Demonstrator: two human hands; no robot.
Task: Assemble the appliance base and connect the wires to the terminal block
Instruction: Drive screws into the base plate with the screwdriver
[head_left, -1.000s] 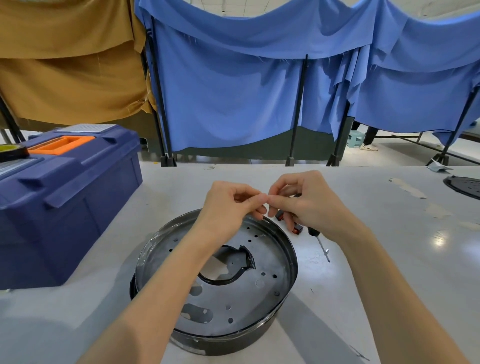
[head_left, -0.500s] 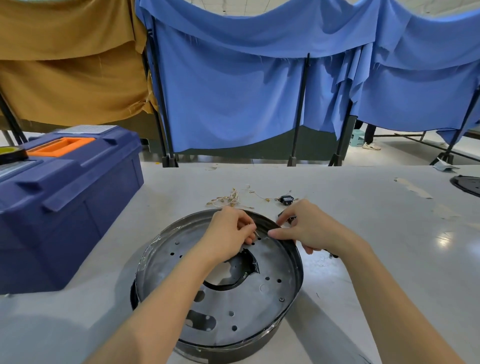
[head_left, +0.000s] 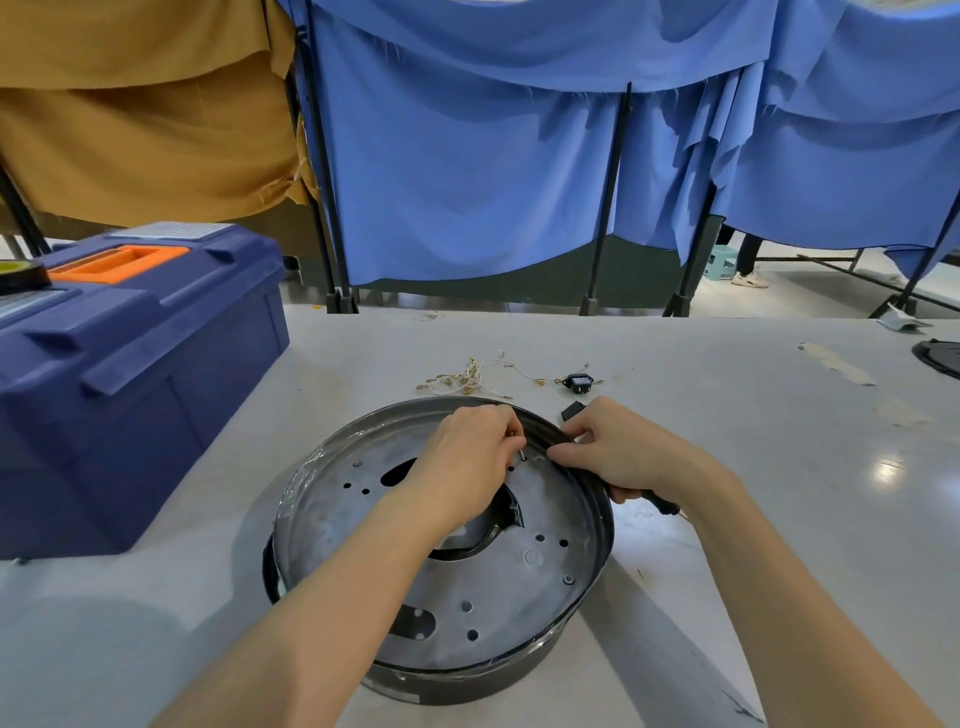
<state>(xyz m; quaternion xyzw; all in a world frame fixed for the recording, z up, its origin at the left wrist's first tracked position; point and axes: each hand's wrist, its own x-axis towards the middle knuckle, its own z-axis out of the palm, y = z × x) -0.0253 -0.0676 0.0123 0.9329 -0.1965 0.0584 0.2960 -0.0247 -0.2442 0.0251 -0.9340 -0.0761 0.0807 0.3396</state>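
Observation:
The round grey metal appliance base (head_left: 363, 530) lies on the white table, its plate pierced with several holes and a curved cut-out. My left hand (head_left: 467, 457) pinches a small screw (head_left: 520, 451) upright over a hole near the plate's far rim. My right hand (head_left: 618, 452) rests on the far right rim and grips the black handle of a screwdriver (head_left: 662, 505), mostly hidden under the palm. Beyond the base lie thin wires with ring terminals (head_left: 467, 376), a small black terminal block (head_left: 579, 383) and a little black part (head_left: 570, 411).
A big blue toolbox (head_left: 130, 374) with an orange handle stands at the left, a tape roll (head_left: 21, 273) on its lid. A black round part (head_left: 940, 356) sits at the table's right edge. Blue and tan cloth screens hang behind the table.
Both hands dropped from in front of me down to the base's far rim. The left hand now sets a screw at a hole, and the wires and terminal block came into sight.

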